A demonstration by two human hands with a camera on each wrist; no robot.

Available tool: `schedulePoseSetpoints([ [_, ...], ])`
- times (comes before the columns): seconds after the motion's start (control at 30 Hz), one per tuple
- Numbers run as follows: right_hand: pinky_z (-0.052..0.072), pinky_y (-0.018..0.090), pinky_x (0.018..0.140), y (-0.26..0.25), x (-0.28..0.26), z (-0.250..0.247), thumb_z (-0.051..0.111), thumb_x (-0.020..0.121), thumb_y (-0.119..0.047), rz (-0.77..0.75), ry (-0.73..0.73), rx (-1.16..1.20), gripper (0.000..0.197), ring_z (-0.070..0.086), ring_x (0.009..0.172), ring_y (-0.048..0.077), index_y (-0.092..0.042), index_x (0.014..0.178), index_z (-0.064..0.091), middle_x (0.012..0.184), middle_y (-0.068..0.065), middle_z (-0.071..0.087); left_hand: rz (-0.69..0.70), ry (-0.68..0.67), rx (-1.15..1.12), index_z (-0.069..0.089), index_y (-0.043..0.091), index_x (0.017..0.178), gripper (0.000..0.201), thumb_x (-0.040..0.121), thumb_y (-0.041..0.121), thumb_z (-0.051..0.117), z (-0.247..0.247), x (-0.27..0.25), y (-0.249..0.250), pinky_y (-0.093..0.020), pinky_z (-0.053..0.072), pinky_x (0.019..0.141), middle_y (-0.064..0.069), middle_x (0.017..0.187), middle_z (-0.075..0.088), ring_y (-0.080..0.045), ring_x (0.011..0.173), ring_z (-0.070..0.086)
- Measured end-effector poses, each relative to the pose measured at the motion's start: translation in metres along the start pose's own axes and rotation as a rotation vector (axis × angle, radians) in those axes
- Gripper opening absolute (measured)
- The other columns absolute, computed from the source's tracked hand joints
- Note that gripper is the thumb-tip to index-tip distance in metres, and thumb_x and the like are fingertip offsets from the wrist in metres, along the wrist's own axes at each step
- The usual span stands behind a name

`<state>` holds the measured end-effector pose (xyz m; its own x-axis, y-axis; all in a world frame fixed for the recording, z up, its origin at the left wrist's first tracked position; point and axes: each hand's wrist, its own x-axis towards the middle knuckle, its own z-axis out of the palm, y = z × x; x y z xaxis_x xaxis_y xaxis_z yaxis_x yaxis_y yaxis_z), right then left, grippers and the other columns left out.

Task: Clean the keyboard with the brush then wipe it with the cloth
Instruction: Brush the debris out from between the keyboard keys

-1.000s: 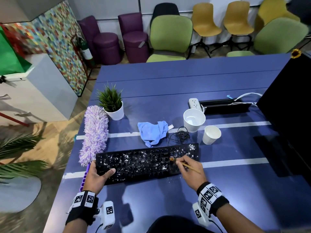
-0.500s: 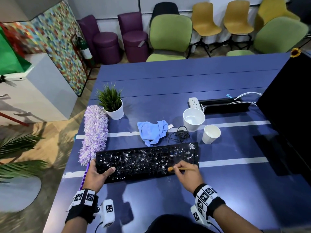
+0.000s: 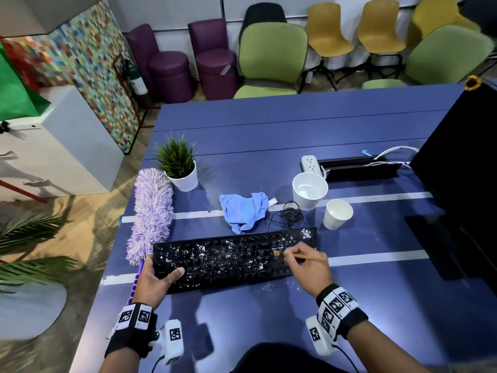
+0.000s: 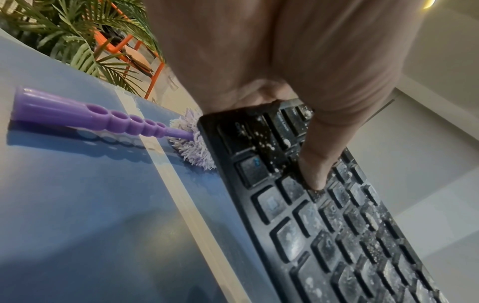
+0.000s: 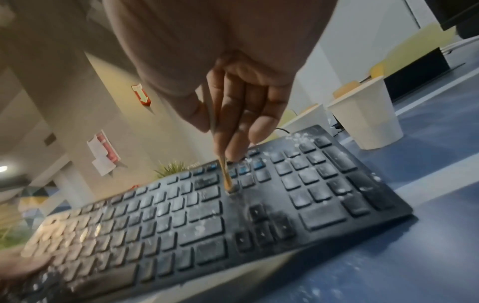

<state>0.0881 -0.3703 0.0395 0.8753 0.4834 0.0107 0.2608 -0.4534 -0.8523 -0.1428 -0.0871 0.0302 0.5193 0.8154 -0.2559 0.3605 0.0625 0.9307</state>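
Observation:
A black keyboard [image 3: 231,259] speckled with white dust lies on the blue table [image 3: 269,130]. My left hand [image 3: 158,278] grips its left end, thumb [image 4: 316,174] pressed on the keys and fingers under the edge. My right hand [image 3: 298,261] pinches a thin wooden brush [image 3: 306,256] like a pen; its bristles [image 5: 229,189] touch the keys left of the number pad. The keys near the brush look duller, with less dust. A crumpled blue cloth [image 3: 244,211] lies just behind the keyboard, untouched.
A purple fluffy duster [image 3: 152,211] lies along the table's left edge, its handle [image 4: 103,121] beside my left hand. Behind the keyboard are a coiled cable [image 3: 290,214], two white cups [image 3: 309,191] [image 3: 337,214], a potted plant [image 3: 178,165], a power strip [image 3: 312,164] and a black monitor [image 3: 462,170] at right. White crumbs [image 3: 266,286] lie in front.
My right hand swept the brush down towards the keyboard's front edge, then back up to the rows left of the number pad. White crumbs now lie on the table in front. The left hand stayed put.

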Motion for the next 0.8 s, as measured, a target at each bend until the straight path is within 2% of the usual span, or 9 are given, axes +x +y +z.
schedulePoseSetpoints([
  [0.07, 0.058, 0.032, 0.068, -0.003, 0.005, 0.004, 0.073, 0.082, -0.029, 0.024, -0.027, 0.085, 0.013, 0.068, 0.064, 0.011, -0.025, 0.071, 0.07, 0.066, -0.008, 0.071, -0.002, -0.003, 0.003, 0.051, 0.014, 0.111, 0.051, 0.07, -0.001, 0.079, 0.0, 0.001, 0.0, -0.037, 0.048, 0.09, -0.006, 0.102, 0.069, -0.021, 0.091, 0.065],
  [0.17, 0.058, 0.037, 0.073, 0.002, 0.014, 0.011, 0.074, 0.078, -0.046, 0.106, -0.039, 0.064, 0.022, 0.07, 0.066, 0.012, -0.025, 0.071, 0.07, 0.065, -0.009, 0.071, -0.003, -0.002, 0.004, 0.052, 0.014, 0.111, 0.051, 0.07, 0.0, 0.08, -0.001, 0.002, -0.001, -0.036, 0.048, 0.09, -0.006, 0.104, 0.069, -0.02, 0.093, 0.065],
  [0.27, 0.054, 0.036, 0.079, 0.007, 0.022, 0.009, 0.067, 0.085, -0.041, 0.177, 0.06, -0.085, 0.027, 0.068, 0.073, 0.022, -0.023, 0.066, 0.066, 0.066, -0.005, 0.071, -0.005, -0.006, 0.004, 0.052, 0.017, 0.109, 0.051, 0.07, 0.003, 0.081, -0.002, 0.002, -0.001, -0.038, 0.049, 0.091, -0.006, 0.104, 0.069, -0.021, 0.095, 0.066],
  [0.33, 0.053, 0.034, 0.079, 0.004, 0.025, 0.002, 0.065, 0.088, -0.036, 0.19, 0.11, -0.147, 0.03, 0.068, 0.072, 0.023, -0.025, 0.061, 0.06, 0.066, -0.002, 0.071, -0.004, -0.006, 0.007, 0.052, 0.017, 0.107, 0.049, 0.07, 0.003, 0.081, -0.002, 0.002, 0.0, -0.037, 0.049, 0.089, -0.006, 0.103, 0.069, -0.021, 0.094, 0.066],
  [0.43, 0.058, 0.034, 0.068, -0.004, 0.026, -0.001, 0.07, 0.086, -0.029, 0.209, 0.059, 0.076, 0.028, 0.071, 0.061, 0.017, -0.019, 0.061, 0.065, 0.062, 0.0, 0.071, 0.0, -0.014, 0.007, 0.052, 0.016, 0.108, 0.049, 0.07, 0.001, 0.08, -0.002, 0.001, 0.0, -0.037, 0.048, 0.089, -0.008, 0.104, 0.069, -0.022, 0.094, 0.065],
  [0.47, 0.058, 0.034, 0.067, -0.007, 0.025, -0.001, 0.07, 0.086, -0.029, 0.208, 0.047, 0.077, 0.027, 0.071, 0.06, 0.016, -0.017, 0.062, 0.066, 0.062, 0.0, 0.071, 0.003, -0.016, 0.002, 0.052, 0.016, 0.108, 0.049, 0.07, 0.0, 0.079, -0.002, 0.001, 0.001, -0.037, 0.048, 0.089, -0.008, 0.104, 0.068, -0.022, 0.093, 0.065],
  [0.6, 0.054, 0.032, 0.072, 0.004, 0.029, -0.006, 0.066, 0.087, -0.036, 0.225, 0.161, -0.167, 0.027, 0.068, 0.071, 0.027, -0.019, 0.066, 0.066, 0.065, 0.004, 0.072, 0.023, -0.015, -0.005, 0.052, 0.021, 0.101, 0.047, 0.07, -0.003, 0.078, 0.0, -0.001, 0.004, -0.037, 0.048, 0.089, -0.007, 0.1, 0.068, -0.021, 0.089, 0.064],
  [0.73, 0.058, 0.037, 0.071, 0.001, 0.034, -0.013, 0.067, 0.087, -0.034, 0.223, 0.08, 0.012, 0.027, 0.07, 0.059, 0.014, -0.023, 0.063, 0.063, 0.061, -0.002, 0.071, 0.03, -0.013, -0.009, 0.052, 0.022, 0.099, 0.046, 0.07, -0.004, 0.078, 0.0, -0.003, 0.006, -0.036, 0.047, 0.088, -0.006, 0.099, 0.068, -0.02, 0.089, 0.064],
  [0.8, 0.057, 0.036, 0.069, 0.006, 0.034, -0.013, 0.066, 0.087, -0.038, 0.197, 0.067, -0.062, 0.03, 0.07, 0.063, 0.017, -0.029, 0.059, 0.059, 0.061, -0.002, 0.071, 0.029, -0.017, -0.01, 0.051, 0.022, 0.099, 0.046, 0.071, -0.004, 0.078, 0.0, -0.004, 0.007, -0.035, 0.047, 0.086, -0.005, 0.099, 0.068, -0.02, 0.089, 0.064],
])
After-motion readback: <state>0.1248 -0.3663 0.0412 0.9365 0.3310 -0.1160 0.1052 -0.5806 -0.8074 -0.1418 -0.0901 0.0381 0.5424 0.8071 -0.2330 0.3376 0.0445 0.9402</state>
